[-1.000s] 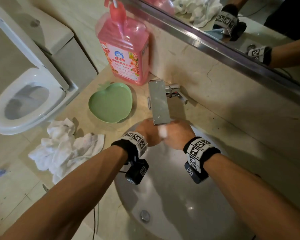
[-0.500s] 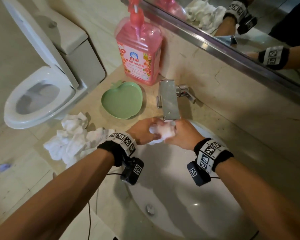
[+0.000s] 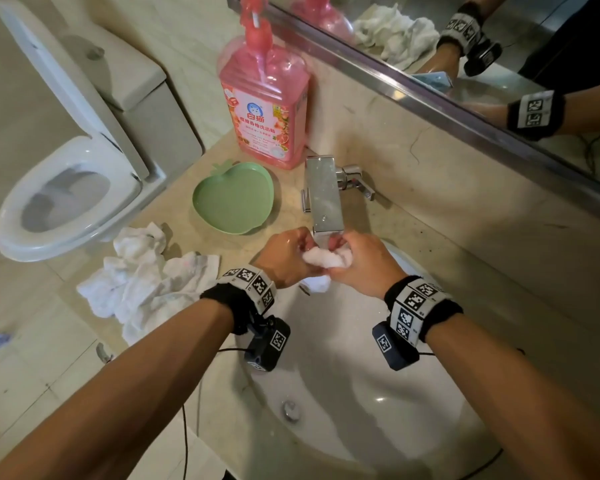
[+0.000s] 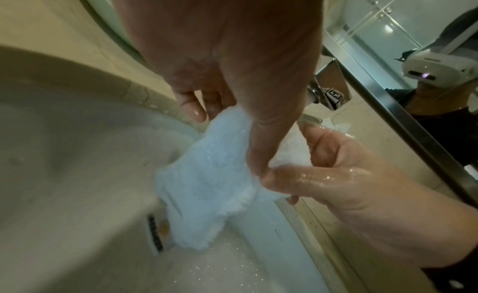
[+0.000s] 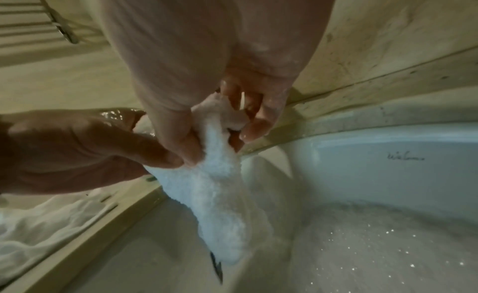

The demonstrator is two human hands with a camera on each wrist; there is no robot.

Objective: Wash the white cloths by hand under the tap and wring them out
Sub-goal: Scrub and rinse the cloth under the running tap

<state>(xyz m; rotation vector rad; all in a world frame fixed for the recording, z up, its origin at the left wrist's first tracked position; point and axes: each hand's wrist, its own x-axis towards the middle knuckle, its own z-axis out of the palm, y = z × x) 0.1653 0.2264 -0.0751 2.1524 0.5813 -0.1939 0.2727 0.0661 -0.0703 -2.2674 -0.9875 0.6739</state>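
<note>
Both hands grip one wet white cloth (image 3: 328,260) just under the spout of the chrome tap (image 3: 323,195), above the white sink (image 3: 378,410). My left hand (image 3: 286,254) holds its left end and my right hand (image 3: 355,259) its right end, thumbs close together. In the left wrist view the cloth (image 4: 207,185) hangs down from the left hand (image 4: 232,117), with the wet right hand (image 4: 336,174) beside it. The right wrist view shows the cloth (image 5: 220,185) bunched in the right hand (image 5: 222,121), its tail hanging toward the basin. More white cloths (image 3: 142,282) lie heaped on the counter to the left.
A green apple-shaped dish (image 3: 234,199) and a pink pump bottle (image 3: 267,98) stand on the beige counter behind the heap. A toilet (image 3: 70,199) with its lid up is at far left. The mirror (image 3: 465,46) runs along the wall. Water droplets speckle the basin (image 5: 375,246).
The view has shifted, so everything sits lower and further right in frame. The cloth shows more between my hands than a second ago, with a tail now hanging below them.
</note>
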